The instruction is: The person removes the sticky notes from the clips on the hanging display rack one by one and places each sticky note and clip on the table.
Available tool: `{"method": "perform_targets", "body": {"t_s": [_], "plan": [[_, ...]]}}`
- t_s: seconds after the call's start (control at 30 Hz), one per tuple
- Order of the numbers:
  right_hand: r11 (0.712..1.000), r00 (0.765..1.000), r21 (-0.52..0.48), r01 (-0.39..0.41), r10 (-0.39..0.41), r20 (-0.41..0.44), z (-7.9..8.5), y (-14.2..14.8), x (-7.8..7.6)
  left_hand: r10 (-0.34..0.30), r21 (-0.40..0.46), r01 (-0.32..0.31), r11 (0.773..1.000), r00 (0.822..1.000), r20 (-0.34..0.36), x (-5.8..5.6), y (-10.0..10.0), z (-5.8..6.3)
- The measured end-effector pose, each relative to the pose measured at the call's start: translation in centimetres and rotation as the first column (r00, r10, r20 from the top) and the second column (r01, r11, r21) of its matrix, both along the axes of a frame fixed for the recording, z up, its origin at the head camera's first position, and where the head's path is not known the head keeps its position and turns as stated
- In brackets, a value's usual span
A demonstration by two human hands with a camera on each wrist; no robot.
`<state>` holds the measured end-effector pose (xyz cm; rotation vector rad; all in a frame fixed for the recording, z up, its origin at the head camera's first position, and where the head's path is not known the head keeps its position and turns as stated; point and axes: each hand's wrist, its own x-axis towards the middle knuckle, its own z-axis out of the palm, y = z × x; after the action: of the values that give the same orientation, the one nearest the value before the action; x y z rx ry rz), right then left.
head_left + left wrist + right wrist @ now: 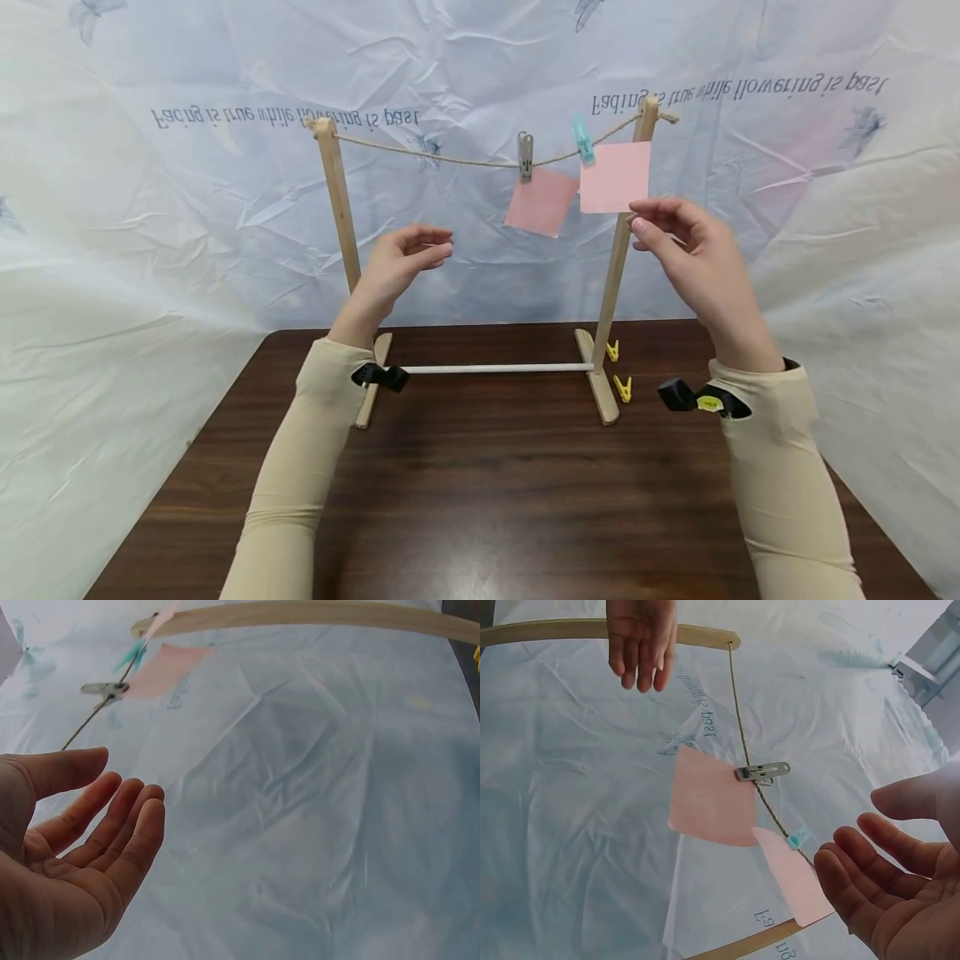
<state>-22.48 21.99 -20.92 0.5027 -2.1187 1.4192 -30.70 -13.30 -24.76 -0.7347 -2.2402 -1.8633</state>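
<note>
Two pink paper squares hang from a rope (420, 153) strung between wooden posts. A metal clip (526, 156) grips the tilted square (543, 202), while a teal clothespin (582, 140) holds the other square (615, 177) near the right post. My right hand (693, 246) is by that square's lower right corner, thumb and fingers apart in the right wrist view, holding nothing. Whether a fingertip touches the paper I cannot tell. My left hand (397, 265) hovers below the rope's left half, fingers loosely bent and nothing in it.
The stand has a left post (341, 200), a right post (617, 262) and a white crossbar (495, 367) on a dark wooden table (465, 475). Two yellow clothespins (622, 388) lie by its right foot. A pale printed sheet (480, 75) hangs behind.
</note>
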Motion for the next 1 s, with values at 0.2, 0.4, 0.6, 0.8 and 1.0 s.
{"method": "perform_targets", "body": {"t_s": [0.2,0.4,0.6,0.8,1.0], "plan": [[0.999,1.0,-0.033,-0.008,0.007,-0.015,1.3,-0.5,-0.5,-0.042,0.005,0.042,0.999,0.999,-0.004,-1.1,2.8,0.1],[0.999,0.999,-0.042,-0.006,0.004,-0.049,2.5,-1.1,-0.8,-0.061,0.032,0.06,0.998,0.998,0.015,-2.1,4.9,0.1],[0.998,0.997,-0.058,-0.022,0.017,-0.08,4.0,-1.6,-1.4,-0.055,0.07,0.055,0.996,0.998,0.009,-2.8,6.4,0.2],[0.994,0.993,-0.088,-0.065,0.056,-0.099,5.5,-1.7,-1.6,-0.074,0.091,0.071,0.993,0.997,0.036,-3.6,7.9,0.4],[0.98,0.986,-0.148,-0.131,0.114,-0.119,6.5,-1.8,-1.4,-0.086,0.116,0.082,0.99,0.996,0.033,-3.9,8.6,0.3]]}}
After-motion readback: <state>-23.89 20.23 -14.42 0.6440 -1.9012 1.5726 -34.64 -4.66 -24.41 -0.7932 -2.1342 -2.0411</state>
